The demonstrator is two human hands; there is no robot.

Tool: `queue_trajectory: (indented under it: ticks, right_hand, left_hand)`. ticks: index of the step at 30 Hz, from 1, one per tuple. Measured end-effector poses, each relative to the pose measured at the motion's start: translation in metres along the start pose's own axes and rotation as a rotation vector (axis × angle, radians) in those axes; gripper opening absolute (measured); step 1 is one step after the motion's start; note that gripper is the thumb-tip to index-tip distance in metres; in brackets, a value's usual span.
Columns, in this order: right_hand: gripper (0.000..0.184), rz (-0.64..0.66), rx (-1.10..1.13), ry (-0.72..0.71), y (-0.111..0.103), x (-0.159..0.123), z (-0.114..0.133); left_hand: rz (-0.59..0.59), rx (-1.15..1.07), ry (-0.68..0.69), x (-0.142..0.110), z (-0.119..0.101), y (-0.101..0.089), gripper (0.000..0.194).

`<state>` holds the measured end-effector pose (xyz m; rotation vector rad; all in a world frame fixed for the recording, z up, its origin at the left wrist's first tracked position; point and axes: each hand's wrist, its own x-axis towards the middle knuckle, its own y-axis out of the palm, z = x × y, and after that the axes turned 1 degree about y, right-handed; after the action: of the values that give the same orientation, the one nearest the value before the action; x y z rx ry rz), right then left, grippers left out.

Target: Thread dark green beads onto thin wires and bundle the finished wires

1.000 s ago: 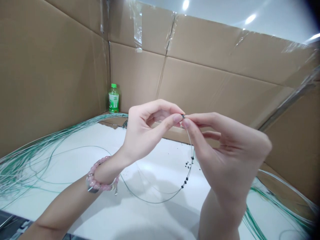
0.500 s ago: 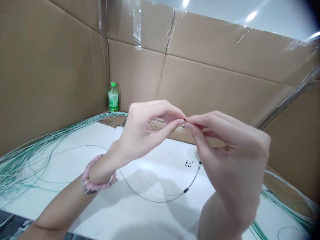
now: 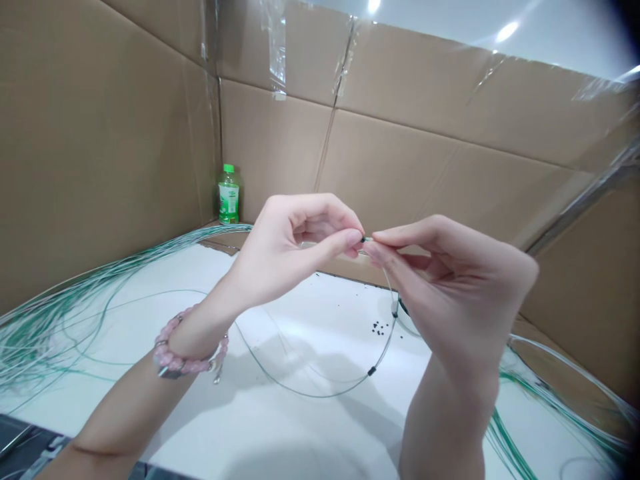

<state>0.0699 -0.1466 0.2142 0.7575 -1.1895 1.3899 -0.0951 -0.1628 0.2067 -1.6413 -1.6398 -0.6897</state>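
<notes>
The hands are drawing slightly apart since the earlier frame. The left hand [image 3: 295, 250] and right hand [image 3: 455, 287] are pinching a thin wire [image 3: 320, 396] at its black-tipped end above the table. Two black beads [image 3: 371, 371] are threaded; loose beads [image 3: 379, 328] are remaining on the white table [image 3: 325, 313].

Bright, even overhead light with soft shadows

Ceiling lamps [image 3: 507, 31] flare white at 12 and 1 o'clock, and clear tape [image 3: 274, 47] glints near 12 o'clock. The white table [image 3: 320, 300] looks close to overexposed, with diffuse shadows from the left hand [image 3: 295, 250] and right hand [image 3: 450, 280] falling across it toward 6 o'clock. The cardboard wall [image 3: 400, 180] bends with wide-lens distortion toward the frame edges, and a dark vignette shades the corner at 2 o'clock. Focus stays fairly sharp, without heavy blur.
</notes>
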Motion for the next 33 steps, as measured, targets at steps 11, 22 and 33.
queue_trajectory:
  ticks: [11, 22, 33]
  right_hand:
    - [0.024, 0.003, 0.048, -0.039, -0.001, 0.002, 0.001]
    - [0.012, 0.216, -0.063, 0.196, -0.006, 0.006, -0.005]
    - [0.015, 0.179, 0.036, 0.155, -0.004, 0.009, -0.011]
  left_hand:
    - [0.0, 0.033, -0.005, 0.001, 0.003, -0.005, 0.007]
    - [-0.201, 0.25, 0.183, 0.0, 0.004, 0.003, 0.011]
    - [-0.101, 0.154, 0.103, 0.002, 0.015, 0.005, 0.007]
